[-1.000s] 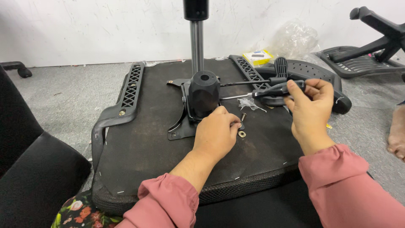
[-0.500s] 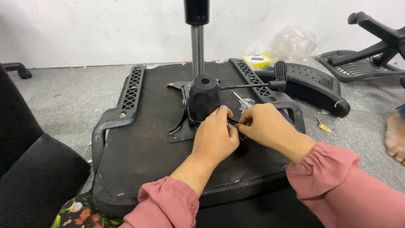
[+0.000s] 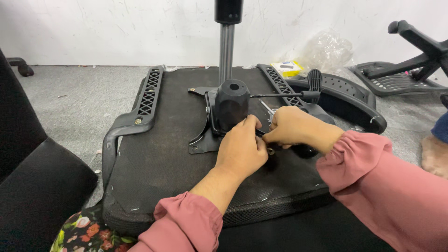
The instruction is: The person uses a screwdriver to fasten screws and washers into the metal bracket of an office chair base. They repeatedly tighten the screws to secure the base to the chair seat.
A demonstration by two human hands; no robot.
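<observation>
Right now both hands meet just below the black tilt mechanism [image 3: 229,108] bolted to the underside of an upturned office chair seat [image 3: 163,163]. The left hand [image 3: 241,151] lies knuckles up, its fingertips curled against the lower edge of the mechanism's dome; what, if anything, it pinches is hidden under the fingers, so I cannot tell whether it holds something. The right hand [image 3: 291,127] comes in from the right with thumb and forefinger drawn narrowly together, touching the left hand's fingertips (whatever small part sits between them is too covered to make out). Just under the meeting point, a small metal washer [image 3: 270,150] lies on the seat.

Above the grip, the gas lift column [image 3: 227,44] rises out of the mechanism. Up and to the right of the hands, a thin adjustment lever [image 3: 280,95] runs to a black paddle handle [image 3: 315,86]. Well left of the hands sits one black armrest bracket [image 3: 148,100]; a second bracket [image 3: 280,84] lies behind the right hand. Farther right, a curved black plastic chair part [image 3: 354,100] rests on the grey floor.
</observation>
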